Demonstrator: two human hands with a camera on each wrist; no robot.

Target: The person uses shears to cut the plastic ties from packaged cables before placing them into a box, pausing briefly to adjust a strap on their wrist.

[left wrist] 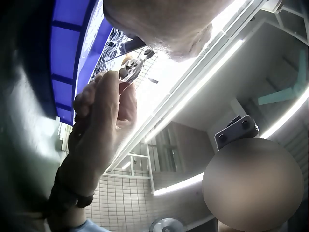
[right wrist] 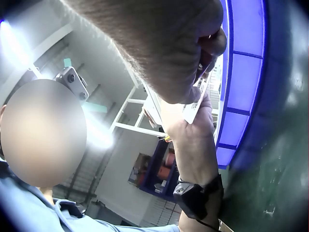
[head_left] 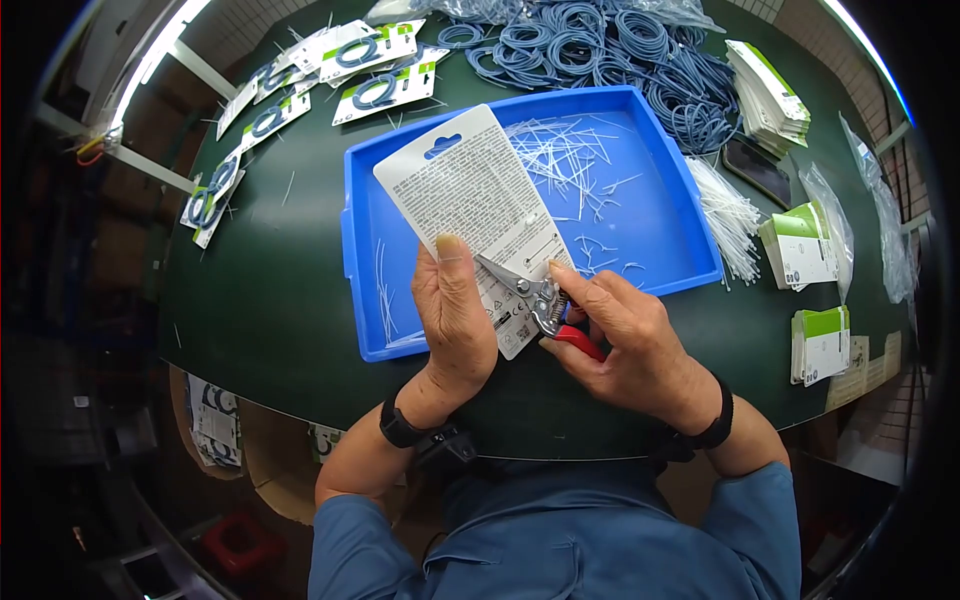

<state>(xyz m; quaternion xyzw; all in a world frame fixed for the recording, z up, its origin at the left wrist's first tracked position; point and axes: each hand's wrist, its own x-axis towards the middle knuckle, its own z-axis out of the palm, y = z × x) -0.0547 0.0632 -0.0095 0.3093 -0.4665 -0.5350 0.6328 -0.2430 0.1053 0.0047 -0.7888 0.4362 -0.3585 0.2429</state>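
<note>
My left hand [head_left: 458, 325] holds a white printed card [head_left: 450, 185] by its lower left edge, thumb on the text side. The card has a hanging slot at its top and is tilted over the blue tray [head_left: 708, 245]. My right hand [head_left: 640, 345] grips red-handled spring snips [head_left: 543, 300], their blades lying across the card and pointing at the left thumb. A thin clear strand shows by that thumb tip. In the left wrist view the snips [left wrist: 133, 70] stick out past the right fingers. The right wrist view shows the card's edge [right wrist: 193, 110] beside the left palm.
Cut cable-tie pieces [head_left: 565, 155] lie in the tray. Carded blue cables [head_left: 375, 92] are at the back left, coiled blue cables [head_left: 600, 45] at the back. To the right are whole white ties [head_left: 728, 215], a phone [head_left: 757, 170] and stacked cards [head_left: 800, 248].
</note>
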